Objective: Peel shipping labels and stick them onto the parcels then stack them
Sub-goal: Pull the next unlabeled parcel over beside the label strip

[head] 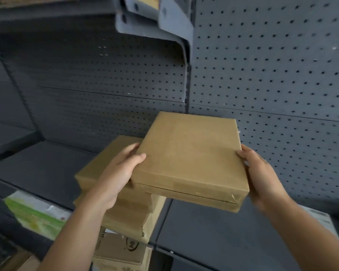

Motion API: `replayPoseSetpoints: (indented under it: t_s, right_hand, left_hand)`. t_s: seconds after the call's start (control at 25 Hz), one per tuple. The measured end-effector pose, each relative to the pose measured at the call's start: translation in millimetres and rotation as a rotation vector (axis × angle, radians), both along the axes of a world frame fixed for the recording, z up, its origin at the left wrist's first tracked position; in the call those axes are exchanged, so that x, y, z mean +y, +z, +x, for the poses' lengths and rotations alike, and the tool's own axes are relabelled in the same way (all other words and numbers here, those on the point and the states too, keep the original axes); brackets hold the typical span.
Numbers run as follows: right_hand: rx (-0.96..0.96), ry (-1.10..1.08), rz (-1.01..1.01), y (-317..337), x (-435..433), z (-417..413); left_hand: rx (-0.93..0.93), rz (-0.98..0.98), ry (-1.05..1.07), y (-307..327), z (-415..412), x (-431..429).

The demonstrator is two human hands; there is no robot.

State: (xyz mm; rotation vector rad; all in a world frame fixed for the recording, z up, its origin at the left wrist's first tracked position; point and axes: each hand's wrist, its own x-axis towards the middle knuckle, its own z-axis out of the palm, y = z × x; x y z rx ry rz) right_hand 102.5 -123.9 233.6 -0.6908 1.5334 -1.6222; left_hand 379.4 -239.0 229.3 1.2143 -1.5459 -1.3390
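A flat parcel wrapped in brown paper [190,159] is held in the air in front of a grey shelf. My left hand [117,173] grips its left edge and my right hand [260,177] grips its right edge. Its top face is plain, with no label visible. Just below and to the left stands a stack of similar brown parcels [98,169], partly hidden by my left hand and the held parcel. No sheet of labels is in sight.
A dark grey metal shelf [47,169] runs under the stack, backed by a perforated panel [262,75]. A shelf bracket [164,26] hangs above. A green and white packet [35,214] lies lower left, printed cardboard boxes [121,249] below the stack.
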Motion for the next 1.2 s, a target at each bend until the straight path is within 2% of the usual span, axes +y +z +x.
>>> replayPoseSetpoints:
  t_s: [0.28, 0.52, 0.84, 1.2]
  right_hand:
    - [-0.023, -0.222, 0.07, -34, 86, -77]
    - [-0.074, -0.322, 0.124, -88, 121, -110]
    - [-0.147, -0.253, 0.221, -143, 117, -114]
    - [-0.162, -0.181, 0.218, -157, 115, -112]
  left_hand:
    - [-0.039, -0.007, -0.222, -39, -104, 43]
    - [-0.12, 0.007, -0.275, -94, -152, 66]
    - [-0.261, 0.023, -0.201, -151, -163, 75]
    - [-0.363, -0.023, -0.202, -166, -164, 80]
